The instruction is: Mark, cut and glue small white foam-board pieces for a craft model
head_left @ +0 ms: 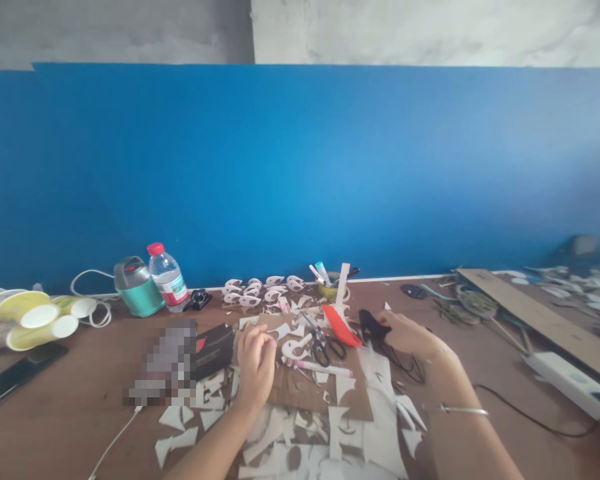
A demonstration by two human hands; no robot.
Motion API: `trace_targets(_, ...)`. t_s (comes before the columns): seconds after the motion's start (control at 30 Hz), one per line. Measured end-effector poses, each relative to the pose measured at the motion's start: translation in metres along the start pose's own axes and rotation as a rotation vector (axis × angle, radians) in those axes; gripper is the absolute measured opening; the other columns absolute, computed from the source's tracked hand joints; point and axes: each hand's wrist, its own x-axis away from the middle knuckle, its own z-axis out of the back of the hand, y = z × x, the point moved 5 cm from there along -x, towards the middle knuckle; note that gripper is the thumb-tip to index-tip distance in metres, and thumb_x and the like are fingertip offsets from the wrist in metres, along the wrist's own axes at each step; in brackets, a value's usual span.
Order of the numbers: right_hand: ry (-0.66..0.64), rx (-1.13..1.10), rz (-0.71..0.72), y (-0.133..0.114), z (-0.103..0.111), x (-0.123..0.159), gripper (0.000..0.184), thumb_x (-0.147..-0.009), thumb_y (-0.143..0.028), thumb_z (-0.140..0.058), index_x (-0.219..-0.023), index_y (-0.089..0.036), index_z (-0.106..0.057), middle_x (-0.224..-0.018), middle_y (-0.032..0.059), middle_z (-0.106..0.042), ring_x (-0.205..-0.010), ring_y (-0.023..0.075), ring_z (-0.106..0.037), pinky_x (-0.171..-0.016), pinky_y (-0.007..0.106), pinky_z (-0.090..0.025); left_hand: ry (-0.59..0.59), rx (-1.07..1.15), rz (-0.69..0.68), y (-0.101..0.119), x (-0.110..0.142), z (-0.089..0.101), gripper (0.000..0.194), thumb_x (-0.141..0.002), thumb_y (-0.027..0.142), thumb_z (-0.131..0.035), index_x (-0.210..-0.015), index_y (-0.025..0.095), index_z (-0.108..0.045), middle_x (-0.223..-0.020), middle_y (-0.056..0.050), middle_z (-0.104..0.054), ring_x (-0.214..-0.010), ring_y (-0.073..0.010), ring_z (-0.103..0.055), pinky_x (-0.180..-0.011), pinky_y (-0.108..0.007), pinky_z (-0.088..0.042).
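1. The black thing (373, 327) is on the bench (95, 360), just right of the orange piece (340, 325). The person's right grip (407, 333) reaches in from the right, and its fingertips touch the black thing. I cannot tell if they pinch it, because that spot is too blurry.
2. The black thing looks small and light, so 1 hand should be enough. I cannot tell if it is hard or soft. The end by the fingertips looks like a good place to hold. A dark cord (405, 363) lies close by and could snag.
3. The left grip (257, 360) has its fingers curled, over the left side of the cardboard (280, 393). I see nothing in it, but the fingers could hide a small bit.
4. The cardboard looks stiff and light. An edge would be a good place to hold it.
5. The paper scraps (177, 442) look thin and easy to bend or tear. Pinch them softly by a wide part, not a thin tip.
6. The scissors (318, 331) look hard and a bit heavier. Take them by the 2 dark loops. The pen (327, 369) looks smooth and may roll, so hold its middle.
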Motion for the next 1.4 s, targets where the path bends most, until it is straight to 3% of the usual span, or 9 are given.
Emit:
trace_targets(0.1,0.038,-0.223,0.079,-0.013,0.015,0.005,0.025,-0.07,-0.017,-0.059,-0.093,-0.019,-0.067,-0.093,0.0098,-0.07,-0.091,0.0283,-0.063,-0.077,0.035,-0.048,0.003,0.017,0.021,0.0,0.0,0.0,0.024,-0.089,0.03,-0.043,-0.071,0.024,-0.058,-0.106,-0.006,-0.062,-0.114,-0.0271,-0.049,-0.101,-0.049,-0.035)
trace_targets(0.2,0.015,-0.442,0.234,-0.044,0.024,0.015,0.026,-0.074,-0.03,-0.062,-0.097,-0.018,-0.064,-0.085,0.006,-0.069,-0.08,0.0245,-0.063,-0.069,0.031,-0.049,0.023,0.049,0.038,-0.002,0.0,0.0,0.022,-0.088,0.03,-0.044,-0.071,0.024,-0.057,-0.109,-0.006,-0.062,-0.115,-0.0263,-0.048,-0.103,-0.047,-0.035)
trace_targets(0.3,-0.038,-0.593,0.363,-0.081,0.018,0.026,0.027,-0.077,-0.036,-0.062,-0.096,-0.018,-0.065,-0.078,0.0027,-0.067,-0.075,0.0222,-0.063,-0.066,0.03,-0.05,0.029,0.107,0.057,-0.005,0.0,0.0,0.021,-0.088,0.031,-0.045,-0.073,0.024,-0.058,-0.114,-0.006,-0.062,-0.119,-0.0258,-0.048,-0.106,-0.047,-0.033)
trace_targets(0.43,-0.037,-0.666,0.349,-0.116,-0.002,0.033,0.035,-0.075,-0.04,-0.063,-0.104,-0.02,-0.064,-0.076,0.0009,-0.067,-0.065,0.0191,-0.061,-0.062,0.03,-0.051,0.012,0.209,0.104,-0.009,0.0,-0.001,0.023,-0.09,0.034,-0.046,-0.074,0.024,-0.06,-0.122,-0.005,-0.061,-0.126,-0.025,-0.045,-0.107,-0.044,-0.033)
trace_targets(0.57,-0.038,-0.567,0.593,-0.148,-0.012,0.041,0.01,-0.074,-0.027,-0.063,-0.077,-0.018,-0.064,-0.074,0.001,-0.064,-0.071,0.0169,-0.059,-0.068,0.027,-0.048,0.003,0.336,0.179,-0.013,0.0,-0.003,0.024,-0.089,0.038,-0.049,-0.075,0.023,-0.061,-0.126,-0.005,-0.06,-0.128,-0.0258,-0.043,-0.11,-0.044,-0.03)
trace_targets(0.63,-0.065,-0.521,0.676,-0.158,-0.015,0.044,0.011,-0.072,-0.02,-0.062,-0.063,-0.018,-0.057,-0.065,-0.0014,-0.059,-0.064,0.0133,-0.053,-0.062,0.024,-0.043,0.004,0.398,0.195,-0.014,-0.001,-0.003,0.025,-0.088,0.04,-0.05,-0.075,0.023,-0.061,-0.126,-0.007,-0.06,-0.128,-0.0269,-0.043,-0.111,-0.046,-0.027)
trace_targets(0.93,-0.131,-0.548,0.71,-0.163,-0.031,0.041,0.02,-0.069,-0.013,-0.06,-0.058,-0.019,-0.045,-0.056,-0.0046,-0.051,-0.053,0.0092,-0.045,-0.051,0.021,-0.032,0.034,0.54,0.198,-0.024,0.0,-0.009,0.028,-0.085,0.046,-0.055,-0.074,0.022,-0.063,-0.123,-0.007,-0.06,-0.129,-0.0278,-0.04,-0.113,-0.045,-0.021)
trace_targets(1.4,-0.112,-0.554,0.749,-0.166,-0.026,0.043,0.017,-0.066,-0.012,-0.06,-0.057,-0.018,-0.048,-0.057,-0.0033,-0.054,-0.054,0.0101,-0.047,-0.052,0.021,-0.034,0.011,0.595,0.206,-0.022,-0.002,-0.01,0.028,-0.083,0.046,-0.058,-0.071,0.021,-0.062,-0.122,-0.008,-0.06,-0.127,-0.0289,-0.041,-0.112,-0.047,-0.019)
